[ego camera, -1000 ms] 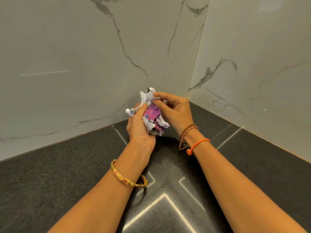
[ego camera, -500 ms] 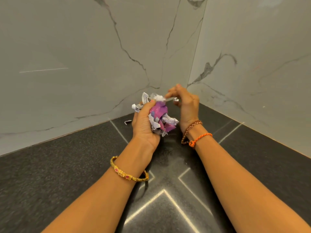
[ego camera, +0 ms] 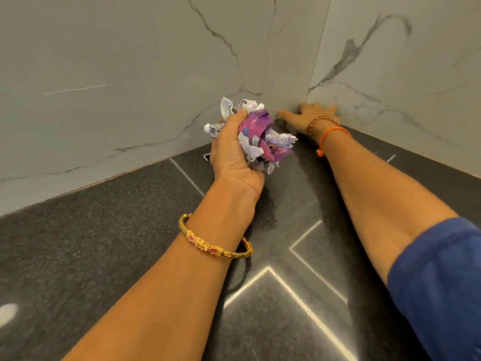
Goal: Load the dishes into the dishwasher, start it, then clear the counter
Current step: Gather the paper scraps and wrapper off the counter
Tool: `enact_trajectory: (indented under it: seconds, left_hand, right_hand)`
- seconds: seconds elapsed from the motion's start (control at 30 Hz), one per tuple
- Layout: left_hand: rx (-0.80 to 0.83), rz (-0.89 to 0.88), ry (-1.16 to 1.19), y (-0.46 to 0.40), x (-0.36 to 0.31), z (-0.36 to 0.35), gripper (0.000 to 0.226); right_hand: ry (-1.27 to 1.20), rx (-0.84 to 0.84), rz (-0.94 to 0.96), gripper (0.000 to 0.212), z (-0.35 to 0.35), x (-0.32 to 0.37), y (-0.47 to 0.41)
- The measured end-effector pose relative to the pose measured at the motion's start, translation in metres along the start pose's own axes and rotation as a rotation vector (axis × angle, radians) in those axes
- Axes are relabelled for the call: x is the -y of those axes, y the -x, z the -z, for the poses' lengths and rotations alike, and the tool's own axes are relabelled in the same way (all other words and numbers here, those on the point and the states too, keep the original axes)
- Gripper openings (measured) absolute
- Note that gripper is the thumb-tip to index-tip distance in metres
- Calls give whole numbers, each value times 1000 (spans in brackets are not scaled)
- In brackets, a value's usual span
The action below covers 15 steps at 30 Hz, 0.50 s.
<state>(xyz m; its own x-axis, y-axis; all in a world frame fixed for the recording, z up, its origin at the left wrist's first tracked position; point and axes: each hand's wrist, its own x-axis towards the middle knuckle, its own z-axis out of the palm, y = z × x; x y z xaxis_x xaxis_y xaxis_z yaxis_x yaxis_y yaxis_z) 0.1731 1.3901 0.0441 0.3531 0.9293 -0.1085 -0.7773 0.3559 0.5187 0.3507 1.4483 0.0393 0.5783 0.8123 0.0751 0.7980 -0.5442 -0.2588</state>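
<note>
My left hand [ego camera: 231,155] grips a crumpled wad of purple and white paper scraps [ego camera: 260,134] just above the dark granite counter [ego camera: 104,246]. My right hand [ego camera: 307,118] reaches into the far corner where the two marble walls meet, fingers spread flat and low on the counter; it is blurred and I see nothing in it. A small white scrap [ego camera: 206,157] lies on the counter at the wall's foot, just left of my left hand.
Grey-veined marble walls [ego camera: 130,74] close the counter at the back and right. Bright strip reflections [ego camera: 268,269] cross the polished stone near me. A white glare spot [ego camera: 7,310] shows at the left edge.
My right hand left the paper wad and stretched forward into the corner, fingers now spread. My left hand kept the wad and lifted slightly.
</note>
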Motion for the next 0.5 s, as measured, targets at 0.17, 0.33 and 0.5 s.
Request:
enact_trajectory:
  seconds: [0.17, 0.33, 0.5]
  left_hand:
    - [-35, 4, 37, 4, -1, -2, 17]
    - [-53, 10, 0, 3, 0, -2, 5]
    - [-61, -27, 32, 3, -4, -4, 23]
  right_hand:
    - [-73, -178, 9, 43, 3, 2, 10]
    - [-67, -299, 164, 27, 7, 14, 23]
    - [-178, -312, 205, 32, 4, 20, 22]
